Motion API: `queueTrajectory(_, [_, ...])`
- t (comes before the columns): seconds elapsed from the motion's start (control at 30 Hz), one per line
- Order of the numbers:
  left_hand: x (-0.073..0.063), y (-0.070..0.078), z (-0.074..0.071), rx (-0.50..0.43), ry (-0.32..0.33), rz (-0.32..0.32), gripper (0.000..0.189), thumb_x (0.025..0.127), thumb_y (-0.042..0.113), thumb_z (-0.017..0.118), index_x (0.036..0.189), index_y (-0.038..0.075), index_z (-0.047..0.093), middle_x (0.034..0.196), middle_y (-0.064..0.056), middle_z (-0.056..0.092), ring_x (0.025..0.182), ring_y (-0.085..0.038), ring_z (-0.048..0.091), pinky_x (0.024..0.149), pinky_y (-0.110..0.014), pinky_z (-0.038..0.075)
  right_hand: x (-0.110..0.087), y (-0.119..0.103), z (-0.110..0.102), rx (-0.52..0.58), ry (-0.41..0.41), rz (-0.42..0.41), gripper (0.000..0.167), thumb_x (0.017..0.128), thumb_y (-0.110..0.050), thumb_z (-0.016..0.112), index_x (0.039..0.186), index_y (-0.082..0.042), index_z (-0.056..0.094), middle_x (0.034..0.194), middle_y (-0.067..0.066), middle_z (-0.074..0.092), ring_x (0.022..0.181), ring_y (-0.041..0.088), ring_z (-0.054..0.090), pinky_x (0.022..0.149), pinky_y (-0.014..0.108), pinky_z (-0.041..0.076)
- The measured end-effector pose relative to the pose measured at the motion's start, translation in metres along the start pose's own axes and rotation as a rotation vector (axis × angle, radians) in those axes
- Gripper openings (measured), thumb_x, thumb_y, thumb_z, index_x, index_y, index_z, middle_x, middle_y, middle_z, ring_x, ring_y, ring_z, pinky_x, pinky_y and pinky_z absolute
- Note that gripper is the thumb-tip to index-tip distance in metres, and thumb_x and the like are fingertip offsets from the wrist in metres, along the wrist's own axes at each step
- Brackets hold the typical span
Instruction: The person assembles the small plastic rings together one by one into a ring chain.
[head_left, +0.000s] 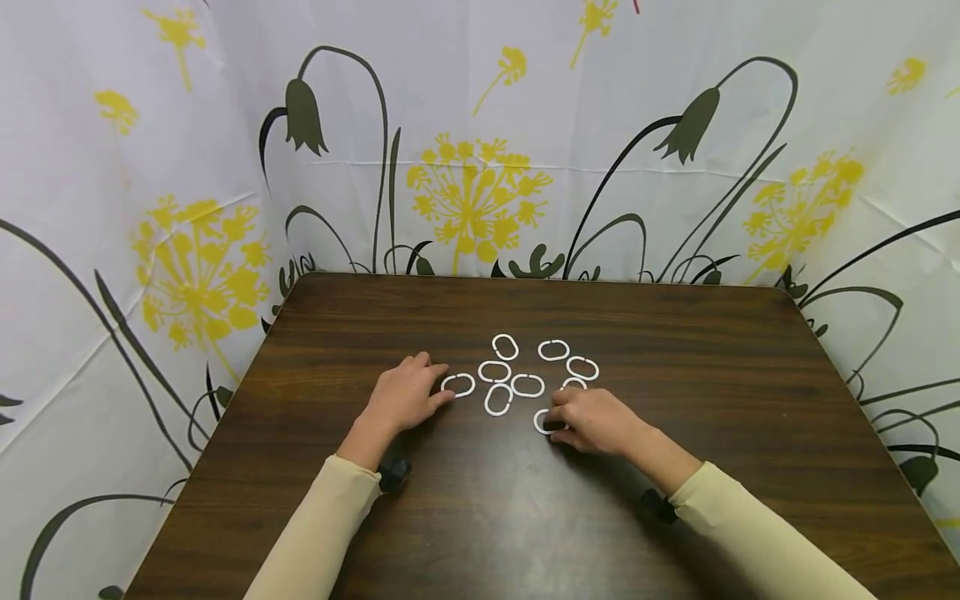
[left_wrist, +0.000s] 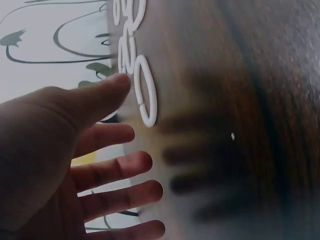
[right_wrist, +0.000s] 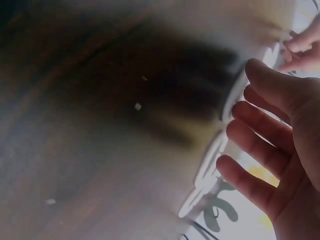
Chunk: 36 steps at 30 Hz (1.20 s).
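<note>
I can't tell whether the right grip (head_left: 596, 419) touches the ring (head_left: 536, 422) it partly covers in my head view. Both sleeves (head_left: 318, 525) run off the bottom edge; the desk (right_wrist: 90, 150) blurs in my right-wrist view.

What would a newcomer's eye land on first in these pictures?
Probably the white oval rings, which stand out sharply around the middle of the dark wooden table. Next come the two hands: the left hand beside the leftmost ring, the right hand partly covering the ring nearest the head camera. Behind the table, white cloth printed with yellow and dark green flowers fills the background.
</note>
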<state>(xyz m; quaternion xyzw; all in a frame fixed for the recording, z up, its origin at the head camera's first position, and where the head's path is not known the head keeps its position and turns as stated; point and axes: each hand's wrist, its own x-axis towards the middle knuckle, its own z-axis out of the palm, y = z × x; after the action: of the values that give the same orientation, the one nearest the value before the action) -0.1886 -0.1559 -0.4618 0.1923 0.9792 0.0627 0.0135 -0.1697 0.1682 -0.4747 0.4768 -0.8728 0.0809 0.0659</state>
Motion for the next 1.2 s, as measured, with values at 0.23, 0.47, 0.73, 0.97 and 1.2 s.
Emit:
queueTrajectory(0.23, [0.004, 0.005, 0.008, 0.01, 0.03, -0.009, 0.042, 0.089, 0.041, 0.072, 0.122, 0.014, 0.07, 0.099, -0.007, 0.057, 0.089, -0.026, 0.055, 0.067, -0.045, 0.054, -0.001, -0.003, 0.005, -0.028, 0.063, -0.025, 0.012, 0.077, -0.021, 0.084, 0.087, -0.018, 0.078, 0.079, -0.005, 0.054, 0.073, 0.013, 0.058, 0.056, 0.03, 0.05])
queueTrajectory(0.47, [0.005, 0.009, 0.014, 0.037, 0.079, -0.022, 0.034, 0.086, 0.035, 0.076, 0.114, 0.015, 0.072, 0.098, -0.007, 0.057, 0.089, -0.027, 0.056, 0.063, -0.045, 0.054, 0.001, -0.004, 0.004, -0.046, 0.045, -0.034, 0.007, 0.079, -0.018, 0.081, 0.077, -0.021, 0.074, 0.074, -0.007, 0.053, 0.069, 0.014, 0.057, 0.051, 0.03, 0.048])
queueTrajectory(0.73, [0.004, 0.008, 0.014, -0.041, 0.084, -0.035, 0.032, 0.082, 0.032, 0.08, 0.105, 0.015, 0.067, 0.095, -0.004, 0.055, 0.086, -0.025, 0.054, 0.063, -0.043, 0.052, 0.001, -0.006, 0.006, -0.055, 0.052, -0.011, 0.011, 0.081, -0.016, 0.078, 0.076, -0.019, 0.068, 0.074, -0.006, 0.051, 0.069, 0.015, 0.057, 0.05, 0.032, 0.047])
queueTrajectory(0.97, [0.005, 0.006, 0.012, -0.2, 0.036, -0.068, 0.028, 0.079, 0.026, 0.083, 0.083, 0.018, 0.057, 0.078, 0.002, 0.049, 0.069, -0.018, 0.047, 0.056, -0.033, 0.04, 0.001, -0.005, 0.002, 0.022, 0.032, 0.058, 0.012, 0.087, -0.018, 0.072, 0.079, -0.021, 0.063, 0.075, -0.01, 0.055, 0.067, 0.009, 0.057, 0.054, 0.032, 0.05])
queueTrajectory(1.2, [0.003, 0.004, 0.01, -0.499, 0.0, -0.081, 0.019, 0.08, 0.017, 0.082, 0.073, 0.018, 0.064, 0.065, 0.006, 0.056, 0.057, -0.013, 0.051, 0.052, -0.029, 0.041, 0.005, -0.001, -0.007, 0.159, 0.065, 0.113, 0.004, 0.093, -0.017, 0.068, 0.096, -0.016, 0.071, 0.086, -0.008, 0.062, 0.076, 0.008, 0.06, 0.066, 0.032, 0.053])
